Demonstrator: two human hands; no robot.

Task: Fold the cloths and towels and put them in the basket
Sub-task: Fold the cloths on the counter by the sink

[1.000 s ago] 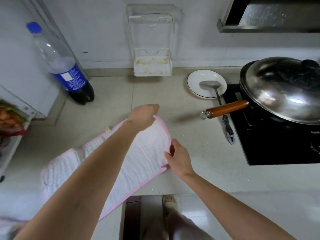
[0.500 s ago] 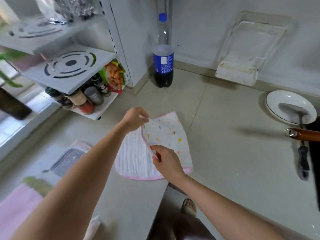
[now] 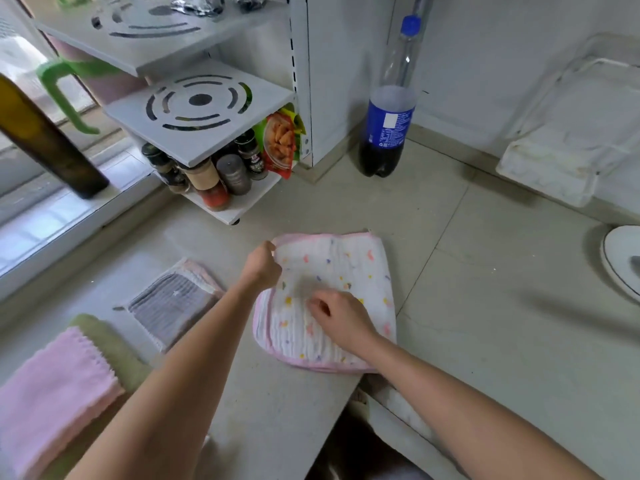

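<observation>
The spotted cloth (image 3: 332, 299) is lying folded on the counter (image 3: 485, 341) near its front edge. The left hand (image 3: 262, 268) is pinching its far corner, seemingly squaring the layers, while the right hand (image 3: 341, 315) is pressing loosely curled fingers down, probably flattening it.

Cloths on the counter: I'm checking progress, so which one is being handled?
The white dotted cloth with pink edging; both hands are on it, unlike the grey and pink ones.
</observation>
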